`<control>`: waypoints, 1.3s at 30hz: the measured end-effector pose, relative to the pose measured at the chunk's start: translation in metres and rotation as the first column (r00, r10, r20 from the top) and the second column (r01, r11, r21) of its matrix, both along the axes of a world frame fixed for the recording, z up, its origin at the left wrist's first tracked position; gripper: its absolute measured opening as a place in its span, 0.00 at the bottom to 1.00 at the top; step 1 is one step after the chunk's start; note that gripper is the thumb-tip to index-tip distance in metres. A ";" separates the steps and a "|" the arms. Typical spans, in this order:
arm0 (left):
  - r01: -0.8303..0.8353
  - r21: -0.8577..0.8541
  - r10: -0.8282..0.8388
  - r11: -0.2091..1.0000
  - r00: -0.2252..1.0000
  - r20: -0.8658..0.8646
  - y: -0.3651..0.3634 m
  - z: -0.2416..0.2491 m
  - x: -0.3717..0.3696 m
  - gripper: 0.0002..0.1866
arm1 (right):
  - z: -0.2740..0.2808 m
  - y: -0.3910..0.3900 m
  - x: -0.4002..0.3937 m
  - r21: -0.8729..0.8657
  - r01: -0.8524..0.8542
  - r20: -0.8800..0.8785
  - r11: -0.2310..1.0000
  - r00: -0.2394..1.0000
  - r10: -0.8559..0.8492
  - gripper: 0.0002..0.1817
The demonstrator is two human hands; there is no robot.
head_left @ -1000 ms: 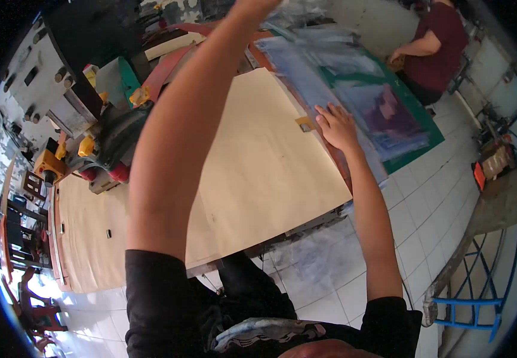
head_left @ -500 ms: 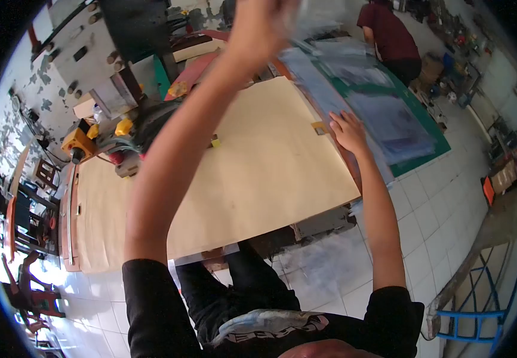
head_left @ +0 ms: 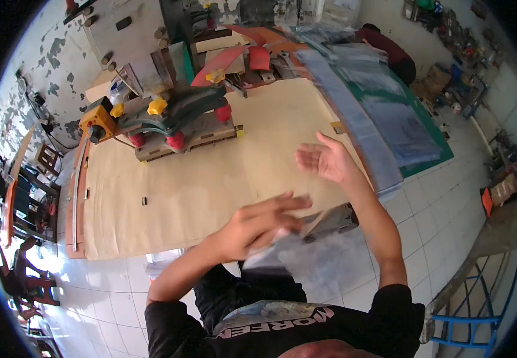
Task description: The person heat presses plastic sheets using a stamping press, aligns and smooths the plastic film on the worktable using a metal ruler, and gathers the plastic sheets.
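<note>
My left hand (head_left: 258,225) is above the near edge of the pale tan sheet (head_left: 181,203), smeared by motion. Its fingers point right, stretched and apart, and nothing shows clearly in them. Below it, crumpled clear plastic film (head_left: 324,259) hangs low beside my legs. My right hand (head_left: 329,161) is raised over the right part of the tan sheet, palm turned left, fingers extended and thumb up, holding nothing. Beyond that hand a long strip of clear plastic film (head_left: 354,107) lies along the table's right side.
On the tan sheet stands a press head with red mounts (head_left: 176,141) and yellow knobs. An orange control box (head_left: 98,119) is at its left. Stacked plastic sheets (head_left: 399,131) lie on a green board (head_left: 443,156). A person in a maroon shirt (head_left: 385,46) bends at the back right.
My left hand has come down from high at the top to the near table edge, uncovering the press. My right hand has left the strip at the right side and moved left, palm turned.
</note>
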State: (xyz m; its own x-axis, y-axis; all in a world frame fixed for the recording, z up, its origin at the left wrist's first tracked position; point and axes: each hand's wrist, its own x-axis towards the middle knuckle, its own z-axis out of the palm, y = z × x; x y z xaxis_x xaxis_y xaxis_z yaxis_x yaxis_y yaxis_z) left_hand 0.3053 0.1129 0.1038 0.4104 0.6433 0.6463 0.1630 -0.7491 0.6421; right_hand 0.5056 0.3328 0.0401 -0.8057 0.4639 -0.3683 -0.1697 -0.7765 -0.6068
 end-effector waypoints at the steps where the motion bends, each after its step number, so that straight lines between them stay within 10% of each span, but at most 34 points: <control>1: 0.018 -0.023 -0.018 1.000 0.999 0.029 -0.014 -0.004 -0.007 0.09 | -0.008 0.011 -0.010 0.021 0.102 -0.027 0.995 0.994 -0.102 0.30; 6: 0.271 -0.207 -0.153 0.940 0.877 0.455 -0.096 -0.037 -0.055 0.08 | -0.013 0.048 -0.056 0.053 0.258 -0.008 0.965 0.966 -0.258 0.14; 13: 0.517 0.102 -0.413 0.850 0.535 0.737 -0.209 -0.094 -0.131 0.08 | -0.029 0.114 -0.096 0.134 0.336 0.138 0.932 0.925 -0.353 0.08; 19: 0.104 -0.307 0.236 0.946 0.430 0.872 -0.302 -0.154 -0.157 0.12 | -0.004 0.119 -0.086 0.326 0.488 0.096 0.810 0.835 -0.542 0.10; 27: -0.060 -0.281 0.277 0.958 -0.067 0.959 -0.430 -0.327 -0.208 0.13 | 0.054 -0.009 -0.070 0.691 0.524 -0.148 0.498 0.777 -0.612 0.11; 35: -0.022 -0.306 0.281 0.952 -0.336 0.899 -0.430 -0.349 -0.217 0.06 | 0.088 -0.098 -0.074 0.783 0.511 -0.287 0.354 0.802 -0.524 0.09; 39: 0.165 -0.413 0.432 0.896 -0.538 0.723 -0.414 -0.367 -0.209 0.36 | 0.102 -0.098 -0.069 0.794 0.513 -0.294 0.327 0.795 -0.531 0.08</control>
State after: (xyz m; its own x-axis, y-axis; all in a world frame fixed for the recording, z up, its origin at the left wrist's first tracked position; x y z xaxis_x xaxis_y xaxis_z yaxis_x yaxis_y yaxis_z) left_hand 0.0963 -0.3010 -0.2635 -0.6489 0.6873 -0.3264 -0.7420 -0.6666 0.0715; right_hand 0.4370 0.2347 0.1417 -0.2830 0.8674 0.4093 -0.3359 0.3101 -0.8894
